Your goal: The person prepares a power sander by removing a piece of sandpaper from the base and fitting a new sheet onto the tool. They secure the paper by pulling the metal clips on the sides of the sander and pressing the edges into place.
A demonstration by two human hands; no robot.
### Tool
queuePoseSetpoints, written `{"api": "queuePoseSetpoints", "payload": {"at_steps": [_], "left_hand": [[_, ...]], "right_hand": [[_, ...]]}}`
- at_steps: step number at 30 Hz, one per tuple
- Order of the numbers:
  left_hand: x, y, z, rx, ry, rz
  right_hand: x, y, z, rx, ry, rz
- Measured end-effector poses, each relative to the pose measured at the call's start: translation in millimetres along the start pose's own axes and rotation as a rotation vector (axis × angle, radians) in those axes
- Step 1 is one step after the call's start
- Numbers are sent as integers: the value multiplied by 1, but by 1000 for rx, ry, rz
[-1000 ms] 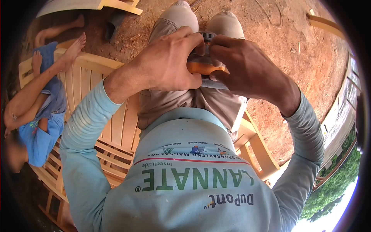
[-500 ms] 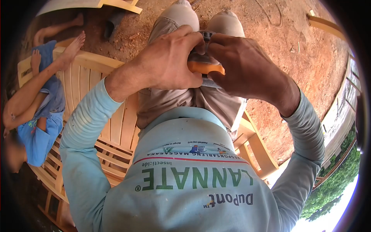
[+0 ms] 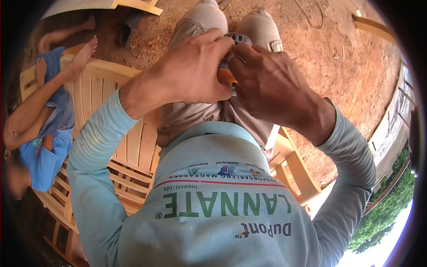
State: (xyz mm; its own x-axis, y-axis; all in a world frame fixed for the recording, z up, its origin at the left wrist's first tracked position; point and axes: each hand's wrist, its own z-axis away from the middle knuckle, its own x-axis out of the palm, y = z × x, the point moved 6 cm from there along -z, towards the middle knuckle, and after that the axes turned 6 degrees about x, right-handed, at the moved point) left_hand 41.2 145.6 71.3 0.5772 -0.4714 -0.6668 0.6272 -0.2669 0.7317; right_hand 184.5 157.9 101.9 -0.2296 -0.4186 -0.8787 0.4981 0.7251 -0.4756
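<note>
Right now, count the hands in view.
3. The left hand and right hand clasp an orange tool together; another person's hand is by the wooden chair at far left. That person's other hand may be hidden.

One left hand (image 3: pixel 187 75), one right hand (image 3: pixel 271 89), one orange tool (image 3: pixel 225 75), one reclining person (image 3: pixel 44 133).

Your left hand (image 3: pixel 191 73) and right hand (image 3: pixel 271 86) close together around an orange-and-grey tool (image 3: pixel 225 75) above your lap, and your fingers cover most of it. You sit on a pale wooden slatted chair (image 3: pixel 95 95) over red dirt ground (image 3: pixel 356 66). A person in a blue shirt (image 3: pixel 46 153) lies close by on your left.
</note>
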Motion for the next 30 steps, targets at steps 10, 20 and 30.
{"api": "queuePoseSetpoints", "payload": {"at_steps": [10, 20, 30], "left_hand": [[2, -2, -3, -4, 22, -30], [-8, 4, 29, 162, 240, 102], [20, 4, 65, 309, 593, -213]], "right_hand": [[-5, 15, -2, 28, -61, -169], [-15, 23, 19, -26, 68, -271], [6, 31, 84, 190, 374, -237]]}}
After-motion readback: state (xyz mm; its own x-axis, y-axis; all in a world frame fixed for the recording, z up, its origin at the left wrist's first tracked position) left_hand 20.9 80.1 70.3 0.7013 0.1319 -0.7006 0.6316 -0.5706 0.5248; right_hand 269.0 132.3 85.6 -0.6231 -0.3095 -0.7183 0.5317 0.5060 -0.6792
